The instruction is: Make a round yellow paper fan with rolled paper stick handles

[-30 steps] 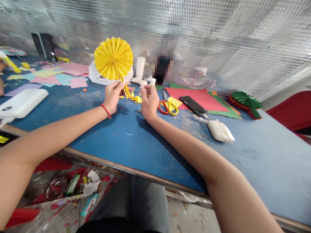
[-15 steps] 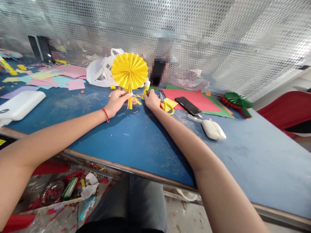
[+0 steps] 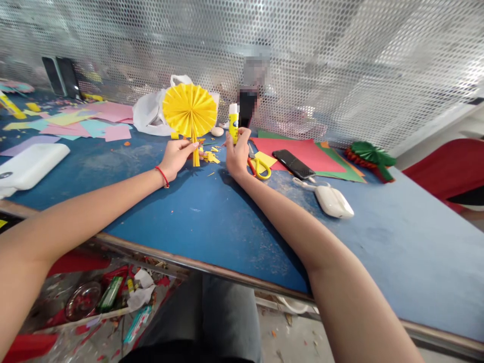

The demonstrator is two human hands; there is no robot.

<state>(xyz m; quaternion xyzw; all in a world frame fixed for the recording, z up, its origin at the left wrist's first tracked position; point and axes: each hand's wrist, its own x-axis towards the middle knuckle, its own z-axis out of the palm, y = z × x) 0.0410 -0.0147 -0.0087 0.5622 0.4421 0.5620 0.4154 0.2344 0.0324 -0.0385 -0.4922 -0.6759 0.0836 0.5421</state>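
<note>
My left hand (image 3: 178, 157) pinches the handle of a yellow pleated paper fan (image 3: 190, 112), whose round face stands upright above the fingers. In my right hand (image 3: 238, 154) is a yellow glue stick (image 3: 233, 123), held upright with its white end on top. Yellow paper scraps (image 3: 210, 157) lie on the table between the two hands. Just right of my right hand are scissors (image 3: 261, 168) with yellow and red handles, beside a yellow paper square (image 3: 266, 160).
A black phone (image 3: 293, 164) rests on red paper (image 3: 313, 151). Nearer stands a white earphone case (image 3: 333, 201). A green folded fan (image 3: 370, 155) lies far right. Left are a white power bank (image 3: 38, 166), coloured papers (image 3: 117, 133) and a white plastic bag (image 3: 149, 113). Perforated metal (image 3: 325, 60) backs the table.
My right hand has lifted the glue stick up off the table area. My left hand and the fan have shifted slightly left.
</note>
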